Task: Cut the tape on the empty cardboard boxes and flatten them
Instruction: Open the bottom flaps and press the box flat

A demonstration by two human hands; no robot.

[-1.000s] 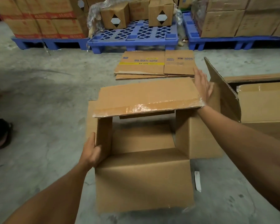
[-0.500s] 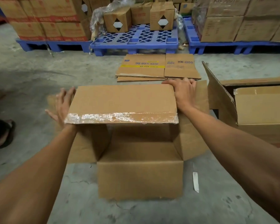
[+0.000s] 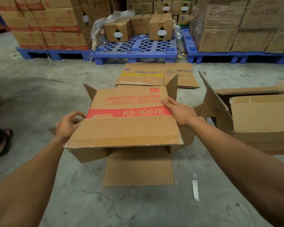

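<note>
Since half a sec ago the cardboard box (image 3: 129, 126) has tipped over: its printed side w/ the red KB-9007E band now faces up, where before I saw the plain taped flap. My left hand (image 3: 67, 125) has gone from lying flat at the box's left side to curling round its left edge, thumb & fingers pinching the cardboard. Box sits mid-floor in front of me, partly collapsed; two flaps stick up at its far corners, one flap (image 3: 138, 169) lies flat on the concrete toward me. My right hand (image 3: 179, 112) lies flat on the printed panel near its right edge, fingers straight, pressing, not gripping. A knife (image 3: 195, 188) lies on the floor, right of the near flap, apart from it. Flattened boxes (image 3: 154, 76) lie just beyond. Far right: another open box (image 3: 256, 115). Blue pallets (image 3: 134, 51) w/ stacked cartons along the back.
</note>
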